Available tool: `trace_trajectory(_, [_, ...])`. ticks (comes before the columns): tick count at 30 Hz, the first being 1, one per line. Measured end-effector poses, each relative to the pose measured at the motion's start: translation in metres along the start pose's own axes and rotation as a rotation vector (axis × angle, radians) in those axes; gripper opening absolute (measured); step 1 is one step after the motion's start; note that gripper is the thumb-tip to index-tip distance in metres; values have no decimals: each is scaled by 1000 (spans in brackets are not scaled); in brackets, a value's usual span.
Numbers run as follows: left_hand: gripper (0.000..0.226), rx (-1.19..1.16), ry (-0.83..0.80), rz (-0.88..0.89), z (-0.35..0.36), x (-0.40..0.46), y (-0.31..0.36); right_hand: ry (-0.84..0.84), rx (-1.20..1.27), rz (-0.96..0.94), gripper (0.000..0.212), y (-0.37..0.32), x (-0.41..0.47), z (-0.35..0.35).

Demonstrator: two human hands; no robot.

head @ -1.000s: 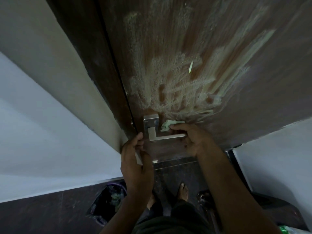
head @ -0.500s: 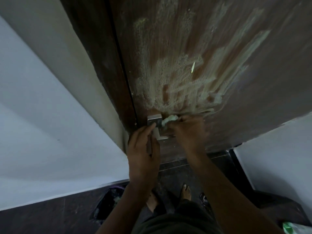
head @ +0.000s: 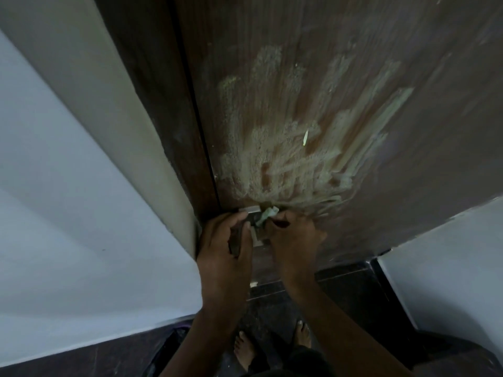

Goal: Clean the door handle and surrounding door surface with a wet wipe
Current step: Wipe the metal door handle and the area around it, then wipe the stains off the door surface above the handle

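- wet wipe (head: pixel 268 214) bunched small, pinched in right hand (head: pixel 295 235) fingertips, pressed just above the door handle (head: pixel 251 210) at the door's left edge
- left hand (head: pixel 227 240) fingers curled round the metal handle, steadying it
- wipe looks soft, limp, light; likely tears or balls up, so hold the wad itself, not a loose corner
- handle rigid, smooth, probably slippery when wet
- door (head: pixel 353 77) above carries pale smeared streaks (head: pixel 285 153), still to wipe
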State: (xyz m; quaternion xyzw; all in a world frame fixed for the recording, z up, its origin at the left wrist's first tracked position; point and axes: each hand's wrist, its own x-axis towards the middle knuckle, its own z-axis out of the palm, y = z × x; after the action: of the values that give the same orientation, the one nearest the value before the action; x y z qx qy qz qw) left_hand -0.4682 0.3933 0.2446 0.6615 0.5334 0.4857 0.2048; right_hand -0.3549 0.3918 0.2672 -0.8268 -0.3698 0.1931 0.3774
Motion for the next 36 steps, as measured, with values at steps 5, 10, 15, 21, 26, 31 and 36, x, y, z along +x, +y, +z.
trace_trajectory(5, [24, -13, -6, -3, -2, -1, 3, 236, 183, -327, 9, -8, -7, -1])
trace_trajectory(10, [36, -26, 29, -11, 2, -10, 6, 304, -19, -500, 21, 10, -4, 9])
trace_trajectory(15, [39, -62, 43, 21, 1, -13, 10, 416, 22, -722, 7, 4, -5, 13])
trace_trajectory(21, [39, -15, -17, 32, -3, -14, 17, 379, -70, -781, 4, 20, 5, 11])
trace_trajectory(26, [30, -5, -341, 67, 7, -11, 30, 399, 37, -201, 6, 62, 30, -7])
trace_trajectory(31, [27, 36, -436, 5, 17, -5, 31, 200, 235, 110, 12, 71, 31, -1])
trace_trajectory(36, [21, 143, -372, 21, 18, 7, 28, 156, 198, -149, 9, 50, 27, 2])
